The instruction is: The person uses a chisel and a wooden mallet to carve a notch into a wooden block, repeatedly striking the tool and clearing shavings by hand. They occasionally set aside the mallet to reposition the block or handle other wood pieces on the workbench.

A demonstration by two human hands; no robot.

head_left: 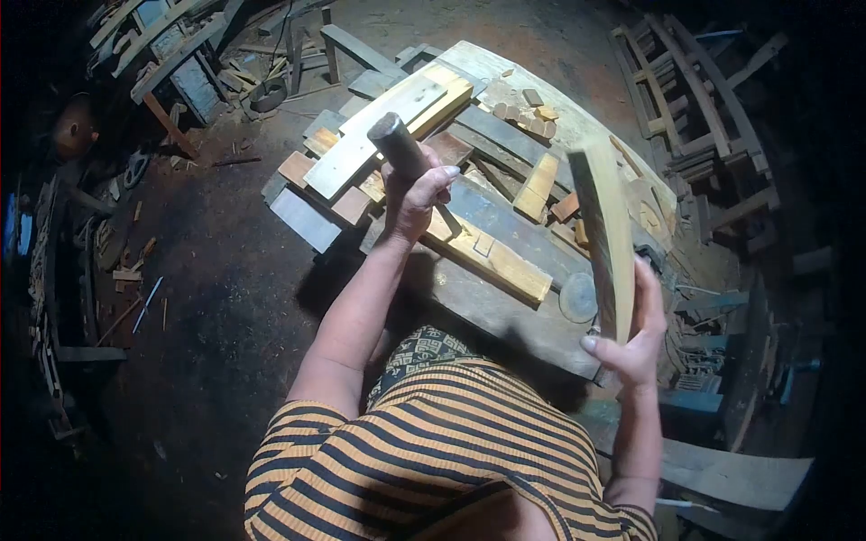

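Note:
My left hand [415, 197] is wrapped round the thick handle of a chisel [399, 144]. The chisel's blade points down, and its tip appears to meet a pale wooden piece [514, 270] lying on the workbench. A small rectangular outline shows on that piece, just right of the blade. On the other side, my right hand [636, 329] grips the lower end of a long wooden block [609, 225], raised upright above the bench and apart from the chisel. A round, pale disc [579, 298] lies between the wooden piece and my right hand.
Boards [383, 135] are stacked on the bench's left side. Wood offcuts [538, 185] and a pale panel [577, 113] cover its far part. Wooden frames [690, 90] stand at the right, more lumber [180, 54] at the far left. Scraps litter the dark floor [207, 298].

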